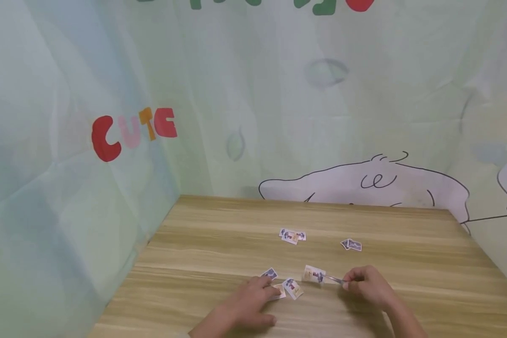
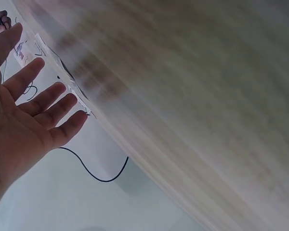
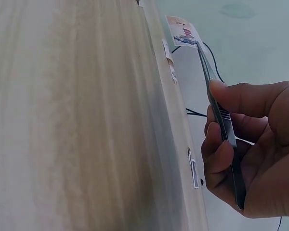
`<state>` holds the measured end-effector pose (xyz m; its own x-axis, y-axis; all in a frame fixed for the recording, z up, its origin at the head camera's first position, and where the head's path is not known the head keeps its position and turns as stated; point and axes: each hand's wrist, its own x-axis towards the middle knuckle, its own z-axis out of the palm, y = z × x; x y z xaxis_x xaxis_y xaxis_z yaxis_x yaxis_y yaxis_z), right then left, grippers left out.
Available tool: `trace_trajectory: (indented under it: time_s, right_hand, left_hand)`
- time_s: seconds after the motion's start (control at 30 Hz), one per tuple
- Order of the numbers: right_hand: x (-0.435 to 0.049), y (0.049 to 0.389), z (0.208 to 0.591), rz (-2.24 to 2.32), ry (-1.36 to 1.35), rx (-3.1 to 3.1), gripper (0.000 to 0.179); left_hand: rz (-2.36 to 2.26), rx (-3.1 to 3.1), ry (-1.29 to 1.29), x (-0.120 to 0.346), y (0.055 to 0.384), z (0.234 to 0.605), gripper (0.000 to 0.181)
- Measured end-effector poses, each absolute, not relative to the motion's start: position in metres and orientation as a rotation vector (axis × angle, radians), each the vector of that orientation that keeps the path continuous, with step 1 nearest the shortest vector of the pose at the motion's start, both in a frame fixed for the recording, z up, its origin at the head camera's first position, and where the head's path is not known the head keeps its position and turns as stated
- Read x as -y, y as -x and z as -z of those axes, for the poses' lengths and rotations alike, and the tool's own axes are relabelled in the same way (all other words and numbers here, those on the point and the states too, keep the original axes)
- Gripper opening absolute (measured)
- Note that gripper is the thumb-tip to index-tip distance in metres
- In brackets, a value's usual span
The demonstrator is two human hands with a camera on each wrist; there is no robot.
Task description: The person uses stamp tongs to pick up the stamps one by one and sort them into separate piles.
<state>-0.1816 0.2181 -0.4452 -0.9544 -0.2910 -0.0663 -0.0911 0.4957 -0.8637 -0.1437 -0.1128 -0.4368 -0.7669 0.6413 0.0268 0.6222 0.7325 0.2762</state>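
My right hand holds metal tweezers between thumb and curled fingers. Their tips grip a small printed picture card, raised above the table in the head view. My left hand is spread low over the table, its fingers loosely extended, as the left wrist view also shows. Its fingertips lie at a pale card, partly hidden beneath them. Just beyond those fingers is a darker card. Another picture card lies between the two hands.
Farther back on the wooden table lies an overlapping group of several cards. To its right is a small pile of darker cards. Printed cloth hangs behind the table and along its left and right sides.
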Motion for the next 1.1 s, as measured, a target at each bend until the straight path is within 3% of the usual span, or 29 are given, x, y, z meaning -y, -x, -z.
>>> trace_trajectory:
  time_s: [1.1]
  right_hand:
    - [-0.199, 0.238, 0.447, 1.416, 0.108, -2.644, 0.005]
  left_hand:
    - [-0.259, -2.839, -1.218, 0.087, 0.156, 0.444, 0.055]
